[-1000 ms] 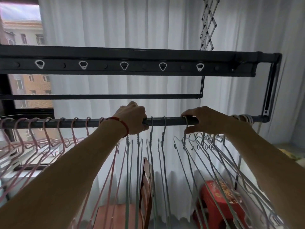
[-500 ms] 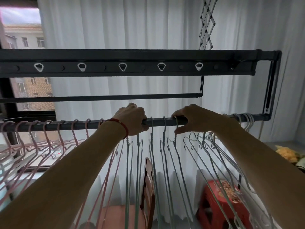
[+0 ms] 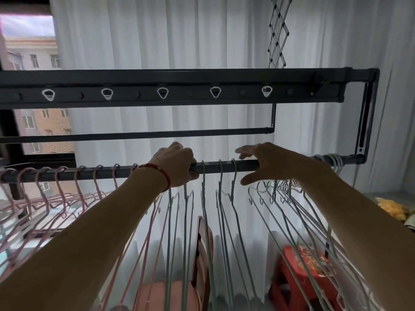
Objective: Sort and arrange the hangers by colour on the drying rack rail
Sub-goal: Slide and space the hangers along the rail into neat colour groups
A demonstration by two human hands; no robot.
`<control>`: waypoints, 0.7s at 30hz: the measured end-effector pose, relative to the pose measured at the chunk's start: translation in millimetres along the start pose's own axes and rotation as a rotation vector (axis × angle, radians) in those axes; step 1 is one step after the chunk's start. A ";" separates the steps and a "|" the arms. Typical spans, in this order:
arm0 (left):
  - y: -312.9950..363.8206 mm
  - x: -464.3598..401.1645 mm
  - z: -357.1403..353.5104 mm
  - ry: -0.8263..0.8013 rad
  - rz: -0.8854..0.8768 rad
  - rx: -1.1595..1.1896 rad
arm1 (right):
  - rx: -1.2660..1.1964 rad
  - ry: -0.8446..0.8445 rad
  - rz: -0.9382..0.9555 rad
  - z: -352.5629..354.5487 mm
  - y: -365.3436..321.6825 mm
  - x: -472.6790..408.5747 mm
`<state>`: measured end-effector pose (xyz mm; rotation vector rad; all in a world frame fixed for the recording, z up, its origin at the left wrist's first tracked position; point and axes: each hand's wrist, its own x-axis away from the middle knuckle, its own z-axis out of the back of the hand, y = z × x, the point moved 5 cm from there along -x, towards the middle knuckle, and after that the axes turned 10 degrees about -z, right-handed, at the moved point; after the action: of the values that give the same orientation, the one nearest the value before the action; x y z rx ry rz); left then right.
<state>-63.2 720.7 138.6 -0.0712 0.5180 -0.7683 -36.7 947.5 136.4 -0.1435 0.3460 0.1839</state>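
Note:
A dark drying rack rail [image 3: 242,164] runs across the view at hand height. Several pink hangers [image 3: 60,189] hang along its left part. Several pale green hangers [image 3: 221,198] hang in the middle, three of them spaced out between my hands. More pale hangers [image 3: 289,198] bunch under my right wrist, and white hooks [image 3: 334,160] crowd the rail's right end. My left hand [image 3: 175,167], with a red bracelet at the wrist, grips the rail. My right hand [image 3: 267,160] hovers at the rail with fingers spread and thumb below, holding nothing.
A higher black bar with white-ringed holes [image 3: 161,93] crosses above, and a thin rail [image 3: 139,135] lies behind. White curtains hang beyond. Below stand a wooden chair [image 3: 202,254] and a red stool [image 3: 298,279]. A window [image 3: 33,86] is at the left.
My right hand has let go of the rail and opened its fingers. A third pale green hanger now hangs beside the two in the middle. My left hand has kept its grip.

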 end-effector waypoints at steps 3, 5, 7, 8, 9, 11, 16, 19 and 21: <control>0.3 -2.3 0.1 -0.014 0.007 0.004 | 0.031 0.009 -0.077 16.6 30.7 12.7; 1.9 -4.0 1.0 -0.022 0.011 0.005 | 0.042 -0.043 -0.136 20.5 45.6 19.5; 3.3 -5.6 1.0 -0.028 0.013 0.002 | 0.081 -0.067 -0.151 18.1 55.0 22.5; 3.7 -6.0 0.6 -0.030 0.014 0.003 | 0.089 -0.063 -0.152 17.2 57.9 23.2; 3.8 -5.8 0.3 -0.033 0.016 0.006 | 0.083 -0.052 -0.148 16.5 60.4 22.9; 4.3 -5.0 0.4 -0.034 0.018 0.008 | 0.061 -0.033 -0.140 15.8 62.3 22.3; 6.4 -4.1 1.1 -0.050 0.024 0.005 | 0.027 -0.002 -0.097 10.6 50.7 14.1; 7.2 -2.9 1.2 -0.051 0.034 0.007 | 0.040 0.006 -0.051 4.4 36.5 7.5; 8.4 -1.9 2.2 -0.042 0.034 0.009 | 0.043 0.016 -0.033 1.8 29.6 3.4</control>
<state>-57.9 727.8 139.2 -0.0699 0.4744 -0.7346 -39.0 977.1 133.7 -0.1077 0.3626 0.1430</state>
